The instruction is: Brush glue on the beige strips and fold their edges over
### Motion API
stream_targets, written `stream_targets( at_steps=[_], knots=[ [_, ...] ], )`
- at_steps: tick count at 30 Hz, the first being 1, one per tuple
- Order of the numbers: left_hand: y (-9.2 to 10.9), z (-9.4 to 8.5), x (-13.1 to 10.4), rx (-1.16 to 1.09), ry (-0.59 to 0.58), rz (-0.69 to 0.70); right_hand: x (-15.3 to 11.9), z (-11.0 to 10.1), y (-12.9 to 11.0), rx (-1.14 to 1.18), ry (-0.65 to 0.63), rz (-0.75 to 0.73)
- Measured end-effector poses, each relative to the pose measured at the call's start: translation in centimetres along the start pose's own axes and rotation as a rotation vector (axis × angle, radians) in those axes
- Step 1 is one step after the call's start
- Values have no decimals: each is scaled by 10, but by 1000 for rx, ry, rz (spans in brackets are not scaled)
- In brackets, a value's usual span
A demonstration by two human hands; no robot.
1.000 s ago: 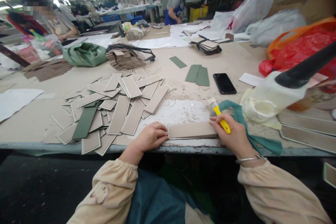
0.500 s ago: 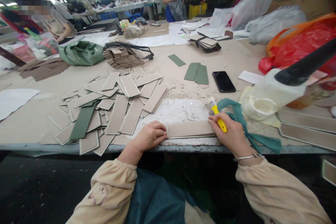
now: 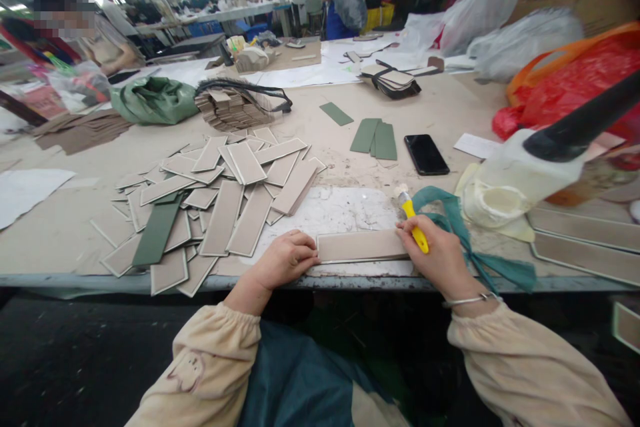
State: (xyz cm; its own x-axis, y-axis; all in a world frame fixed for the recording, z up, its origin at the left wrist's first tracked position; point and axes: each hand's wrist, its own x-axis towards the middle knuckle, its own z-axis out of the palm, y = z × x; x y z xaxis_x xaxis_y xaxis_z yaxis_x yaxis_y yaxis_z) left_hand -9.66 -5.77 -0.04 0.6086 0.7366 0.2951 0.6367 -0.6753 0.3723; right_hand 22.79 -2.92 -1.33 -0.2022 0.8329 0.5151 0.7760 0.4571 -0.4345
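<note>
A long beige strip with a pale edge [image 3: 363,247] lies flat near the table's front edge. At its left end, the fingers of my left hand [image 3: 287,257] are closed on the corner. My right hand [image 3: 436,250] grips a paintbrush with a yellow handle [image 3: 409,208], bristles pointing up and away from me. Fingertips of that same hand also touch the strip's right end, which they partly hide. Left of my hands spreads a loose heap of similar beige pieces [image 3: 216,217], with a dark green piece [image 3: 157,233] on top.
Beyond the brush lie a black phone [image 3: 426,155] and several green pieces [image 3: 374,139]. To the right, a white plastic container [image 3: 520,177] lies tilted by a teal cloth strip [image 3: 505,270]. A tied bundle [image 3: 233,105] sits behind the heap. People stand farther back.
My hands and the strip have hardly moved. In the background, a standing person has shifted to the right, and another person in green now shows behind.
</note>
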Motion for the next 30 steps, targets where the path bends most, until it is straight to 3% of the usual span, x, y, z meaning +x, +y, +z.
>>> stream_targets(
  at_steps=[30],
  knots=[
    [-1,1,0,-41,32,-14,-1,1,2,-13,-16,-4]
  ],
)
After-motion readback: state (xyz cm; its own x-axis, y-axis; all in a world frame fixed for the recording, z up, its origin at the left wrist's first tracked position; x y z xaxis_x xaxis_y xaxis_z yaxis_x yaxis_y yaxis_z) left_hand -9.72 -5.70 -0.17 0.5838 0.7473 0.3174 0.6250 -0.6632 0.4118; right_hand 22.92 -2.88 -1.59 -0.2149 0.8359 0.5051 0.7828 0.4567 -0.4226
